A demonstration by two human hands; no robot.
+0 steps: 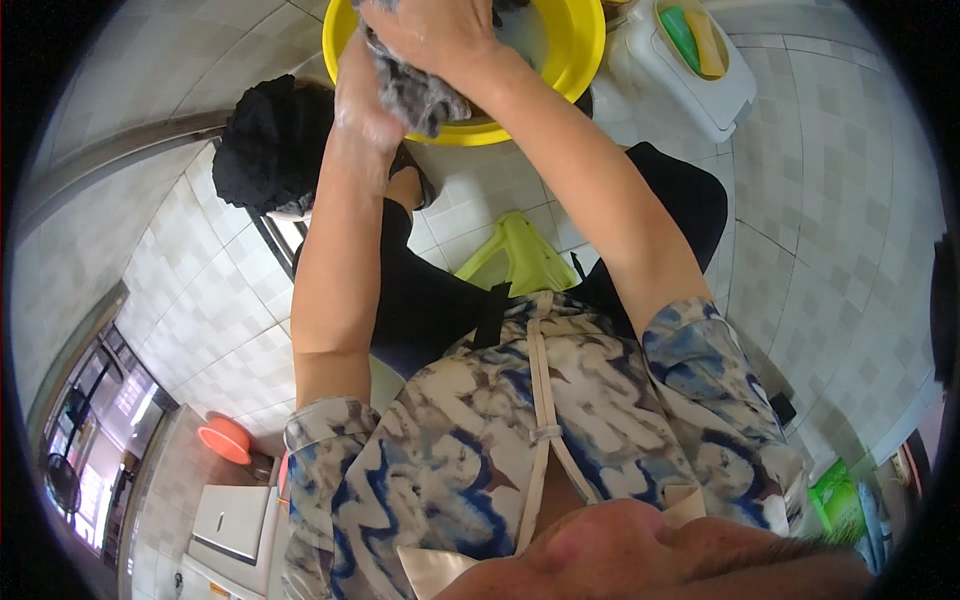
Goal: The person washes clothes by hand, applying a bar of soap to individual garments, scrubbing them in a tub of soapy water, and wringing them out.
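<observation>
A wet grey cloth [418,95] with soapsuds on it is bunched between my two hands over the near left rim of a yellow basin [585,62]. My left hand [362,95], lathered at the wrist, is closed on the cloth from the left side. From above, my right hand [430,35] presses and grips the same cloth. The top edge of the picture cuts off some of the fingers. Inside the basin there is cloudy water [535,45], with some dark fabric [510,8] at its far side.
Black fabric [272,145] is heaped left of the basin. To its right stands a white bin-like container [715,100] with green and yellow things in its top. A lime-green stool [525,255] is between my legs. Behind are an orange basin [226,440] and a white appliance [230,520].
</observation>
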